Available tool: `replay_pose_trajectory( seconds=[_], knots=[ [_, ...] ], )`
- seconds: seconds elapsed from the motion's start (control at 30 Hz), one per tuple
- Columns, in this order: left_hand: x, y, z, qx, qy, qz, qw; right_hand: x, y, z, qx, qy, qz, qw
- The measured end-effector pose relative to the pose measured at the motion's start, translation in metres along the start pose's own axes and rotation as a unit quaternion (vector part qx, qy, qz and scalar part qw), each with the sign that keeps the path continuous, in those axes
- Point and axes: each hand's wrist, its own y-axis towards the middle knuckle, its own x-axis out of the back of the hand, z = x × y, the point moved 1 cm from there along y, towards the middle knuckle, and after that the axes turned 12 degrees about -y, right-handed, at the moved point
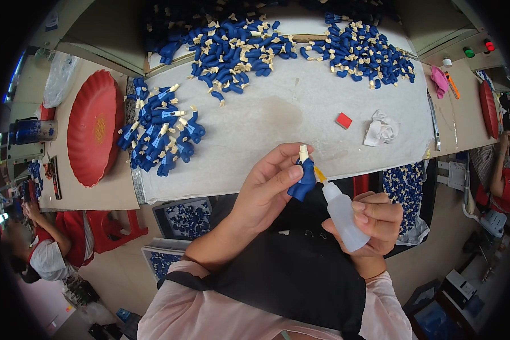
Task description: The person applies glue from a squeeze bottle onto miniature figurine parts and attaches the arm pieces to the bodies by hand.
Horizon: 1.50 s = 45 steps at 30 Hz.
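Observation:
My left hand [275,178] pinches a small blue figurine torso [305,182] with a cream neck peg pointing up. In my right hand [377,221] is a translucent white squeeze bottle [345,215], tilted toward the torso. Its thin yellow nozzle [320,174] is at or very close to the torso's right side; whether they touch I cannot tell. At the left of the white-covered bench sits a pile of similar blue torsos [164,127] with light blue fronts and cream necks. Toward the back lie heaps of blue arms with cream hands, one in the middle [232,54] and one on the right [362,54].
A red scalloped tray [96,129] stands on the left. A red block [343,120] and a crumpled white cloth [381,129] lie right of centre. Crates of blue parts [187,219] are below the bench edge. Co-workers in red [68,238] sit at both sides.

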Motion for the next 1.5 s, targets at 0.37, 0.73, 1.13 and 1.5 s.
replay_pose_trajectory(
  seconds=[0.37, 0.73, 1.13, 1.5],
  knots=[
    [-0.0014, 0.0000, -0.0009, -0.027, 0.025, -0.016, 0.999, -0.0001, 0.0012, 0.0018, 0.002, 0.001, 0.001, 1.000],
    [-0.0003, 0.0007, 0.0002, -0.021, 0.029, -0.001, 0.999, 0.0004, 0.0002, 0.0022, 0.004, 0.000, 0.004, 1.000],
    [-0.0025, -0.0014, 0.0000, -0.048, 0.063, -0.029, 0.996, -0.0013, 0.0003, 0.0023, 0.008, -0.020, 0.002, 1.000],
    [-0.0008, -0.0012, 0.0001, -0.086, 0.091, -0.041, 0.991, -0.0021, -0.0008, 0.0023, 0.012, -0.031, 0.010, 0.999]
  ],
)
